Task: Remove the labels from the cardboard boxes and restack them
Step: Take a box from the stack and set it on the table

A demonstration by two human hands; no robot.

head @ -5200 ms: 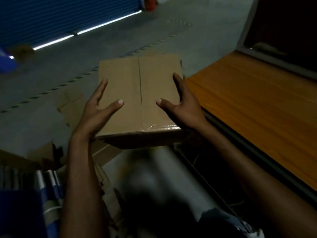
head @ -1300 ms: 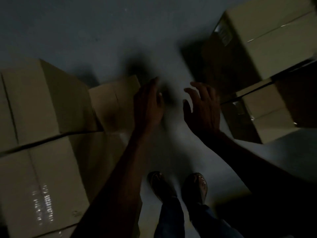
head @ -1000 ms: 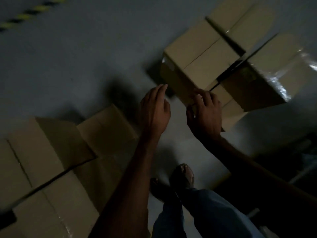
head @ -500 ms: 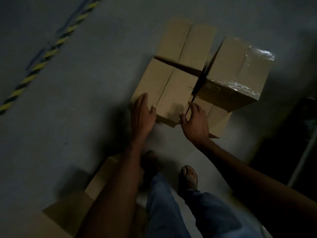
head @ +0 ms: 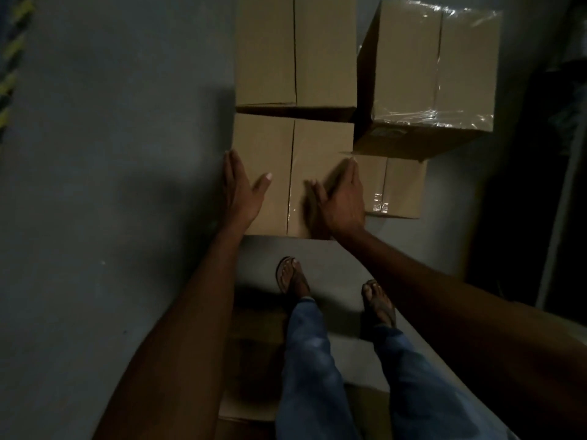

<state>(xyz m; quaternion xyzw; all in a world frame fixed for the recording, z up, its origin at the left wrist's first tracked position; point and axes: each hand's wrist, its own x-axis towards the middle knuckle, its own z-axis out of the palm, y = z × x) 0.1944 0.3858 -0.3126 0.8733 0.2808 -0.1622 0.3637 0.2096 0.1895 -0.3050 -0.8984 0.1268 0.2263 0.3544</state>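
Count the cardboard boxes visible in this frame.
4. The near box sits between the left hand and right hand; the far box behind it; the taped box at upper right, atop the lower box. Dim cardboard by the feet may be another.

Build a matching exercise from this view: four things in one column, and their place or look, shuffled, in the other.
Things:
1. left hand
2. right hand
3. taped box
4. floor stripe

Place or look:
A. yellow and black, at the left edge
B. flat against the near box's left side
C. glossy film over its top, upper right
D. on the near box's right edge

Pairs: 1-B, 2-D, 3-C, 4-A
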